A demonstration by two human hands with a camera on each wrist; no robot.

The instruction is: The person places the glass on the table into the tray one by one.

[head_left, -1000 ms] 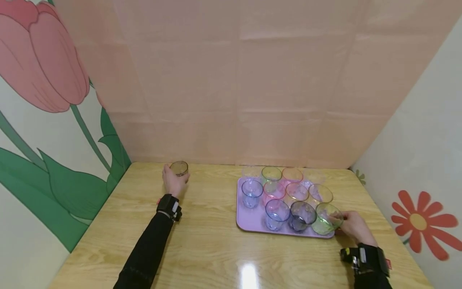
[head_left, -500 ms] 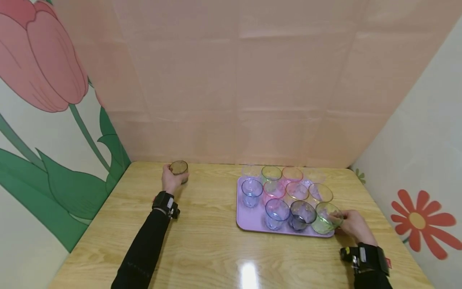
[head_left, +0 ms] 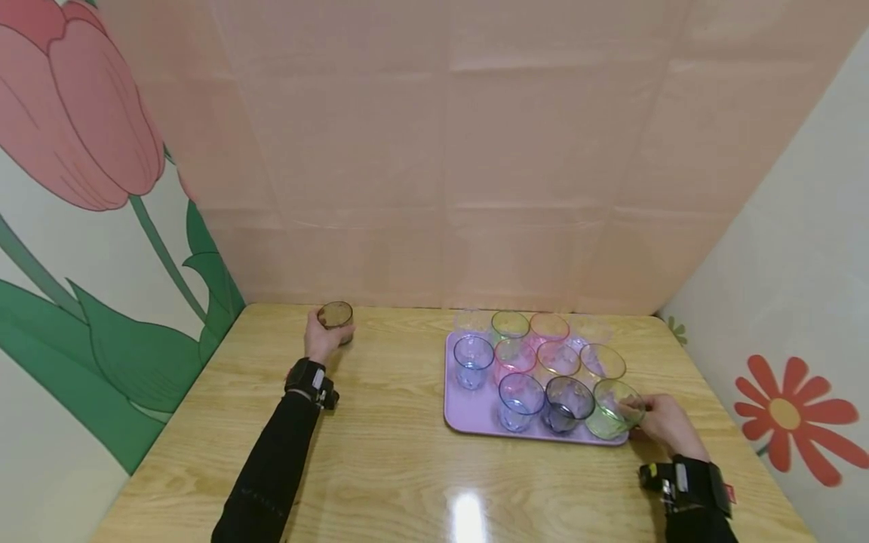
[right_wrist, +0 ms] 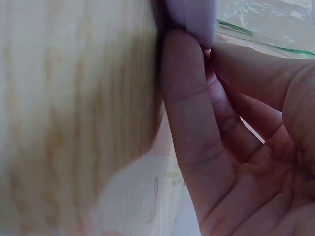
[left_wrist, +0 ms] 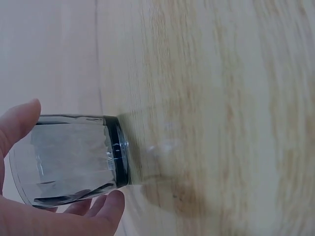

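Note:
In the head view, my left hand (head_left: 323, 339) grips a smoky grey drinking glass (head_left: 336, 315) near the far left of the table. The left wrist view shows this glass (left_wrist: 74, 155) between thumb and fingers, its dark base close to the wood; whether it touches cannot be told. My right hand (head_left: 670, 426) is at the near right corner of a lavender tray (head_left: 468, 415). In the right wrist view, the thumb and forefinger pinch the tray's edge (right_wrist: 194, 19). A green glass (head_left: 606, 424) stands right beside those fingers and partly covers them.
Several tinted glasses crowd the tray, including a dark one (head_left: 566, 407), a blue one (head_left: 520, 406) and a pink one (head_left: 514, 358). A pinkish backdrop (head_left: 441, 188) rises behind the wooden table (head_left: 387, 467). Printed walls flank both sides.
Over the last second the left wrist has shifted slightly left and down while the hand keeps hold of the glass. The right hand and the tray look unmoved.

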